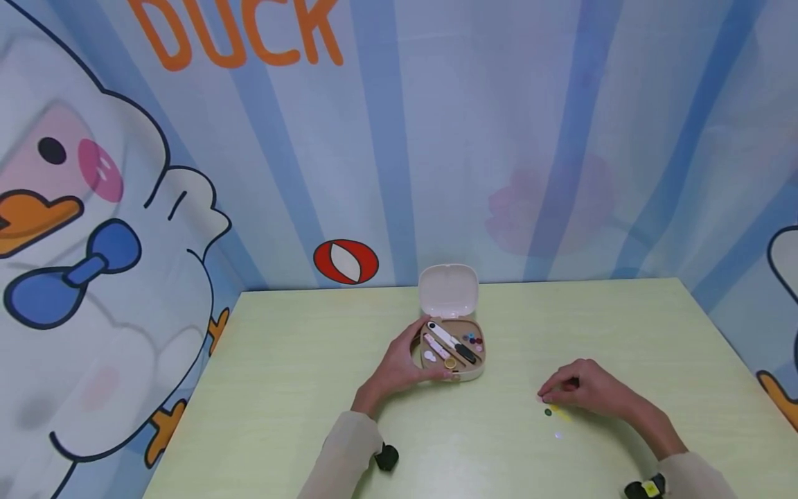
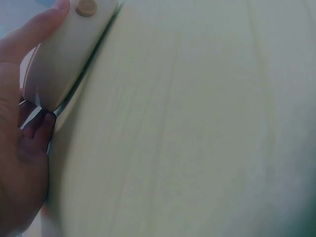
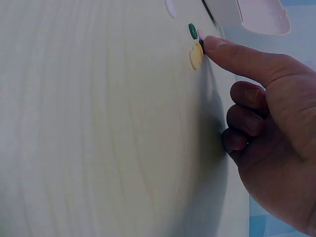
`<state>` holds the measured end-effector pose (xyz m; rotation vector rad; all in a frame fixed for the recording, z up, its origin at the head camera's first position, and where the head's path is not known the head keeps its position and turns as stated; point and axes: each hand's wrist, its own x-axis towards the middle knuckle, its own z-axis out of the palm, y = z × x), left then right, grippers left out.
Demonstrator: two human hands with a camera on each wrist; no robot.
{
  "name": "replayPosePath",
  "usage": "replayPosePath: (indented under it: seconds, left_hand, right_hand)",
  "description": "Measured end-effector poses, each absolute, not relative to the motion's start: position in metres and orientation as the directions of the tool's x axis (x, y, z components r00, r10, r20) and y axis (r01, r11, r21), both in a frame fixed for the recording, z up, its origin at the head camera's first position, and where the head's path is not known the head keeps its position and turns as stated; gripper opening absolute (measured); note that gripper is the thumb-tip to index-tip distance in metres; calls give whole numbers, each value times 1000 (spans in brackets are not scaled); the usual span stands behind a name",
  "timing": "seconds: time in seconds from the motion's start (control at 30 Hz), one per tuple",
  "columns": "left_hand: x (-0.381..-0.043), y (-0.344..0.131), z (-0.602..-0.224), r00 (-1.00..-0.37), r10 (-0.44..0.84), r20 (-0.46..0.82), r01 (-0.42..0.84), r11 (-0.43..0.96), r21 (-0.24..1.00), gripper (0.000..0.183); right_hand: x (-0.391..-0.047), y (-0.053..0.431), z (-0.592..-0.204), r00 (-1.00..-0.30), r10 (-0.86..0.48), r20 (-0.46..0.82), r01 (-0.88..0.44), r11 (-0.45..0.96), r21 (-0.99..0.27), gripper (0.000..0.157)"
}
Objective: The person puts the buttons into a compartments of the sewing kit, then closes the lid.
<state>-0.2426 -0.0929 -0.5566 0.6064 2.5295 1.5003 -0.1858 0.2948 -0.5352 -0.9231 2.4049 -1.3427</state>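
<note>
My left hand (image 1: 399, 364) grips the left side of an open sewing kit box (image 1: 470, 375), thumb along its front. In the left wrist view the thumb lies beside a round tan catch (image 2: 86, 7) on the box wall. Inside are a white-and-black tool (image 1: 450, 341), a pink tool (image 1: 436, 346), a gold ring-shaped piece (image 1: 450, 363) and several small coloured buttons (image 1: 472, 339). To the right, my right hand (image 1: 589, 388) pinches a small pink button (image 3: 200, 34) at the tabletop, other fingers curled. Next to it lie a green button (image 3: 192, 31) and yellow buttons (image 3: 195, 57).
A pale lilac button (image 1: 557, 435) lies nearer me on the light wooden table (image 1: 280, 402). The box's pale lid (image 1: 449, 291) stands raised near the table's back edge. Behind hangs a blue striped cloth (image 1: 449, 138) with duck drawings.
</note>
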Motion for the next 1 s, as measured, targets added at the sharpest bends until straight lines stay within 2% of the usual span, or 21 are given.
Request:
replayPosePath:
  seconds: [0.4,0.67,1.0]
  left_hand:
    - [-243,-93,-556,-911,406,78,266,432,862,111]
    - [-242,-93,-557,-914,400,68,257,440,860,113]
    - [-242,-93,-557,-913,401,75,260,431,864,112]
  right_hand:
    - [-182,295,-530,-805,-593,4,-346,465,-815,11]
    - [-183,297,-535,-795,-605,49,-379,432,-818,7]
    - [-183,292,-531,-790,-612,37,-384,447,-808,6]
